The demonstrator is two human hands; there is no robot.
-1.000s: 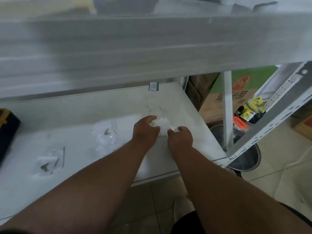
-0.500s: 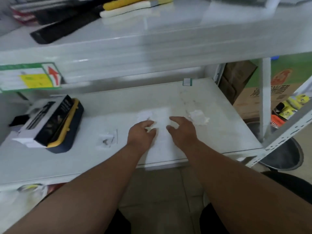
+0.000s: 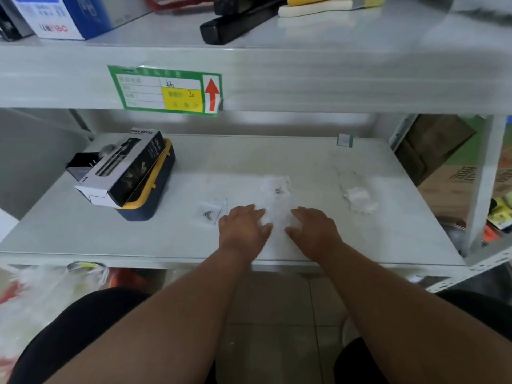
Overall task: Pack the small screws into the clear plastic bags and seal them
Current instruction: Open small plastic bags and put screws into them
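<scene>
Head view, left to right. Far out to the left of the hands, well apart: boxed spray bottle [image 3: 124, 167] lying on a yellow-and-navy case [image 3: 155, 198], both untouched. Just beside the left hand, on its outer side: flat clear bag [image 3: 214, 209] with a few small screws [image 3: 208, 214] showing dark inside; sealed or not, cannot tell. Then left hand [image 3: 243, 228], palm down on the shelf [image 3: 83, 231], fingers straight and spread, gripping nothing. Between the hands: pale filmy patch [image 3: 278, 217], probably another clear bag lying flat, with fingertips of both hands at its edges; too faint to be sure. Past the fingertips, further back: second bag [image 3: 275, 187] with one dark speck inside, likely a screw. Then right hand [image 3: 313, 231], likewise flat and relaxed, holding nothing. Out to the right of the right hand, near but apart: crumpled wad of clear bags [image 3: 360, 199].

Changed within the last second: wad pinched between both hands a second ago, since let go and left lying to the right; hands brought back toward the middle and laid flat. Judged meaning: supply of empty bags set aside, attention back on a single bag, perhaps being smoothed or pressed along its seal. At least one bag holding screws at the left and spare film waiting at the right, so task looks partway along. Next likely need: firm press along the closing strip, or screws gathered for another bag.
</scene>
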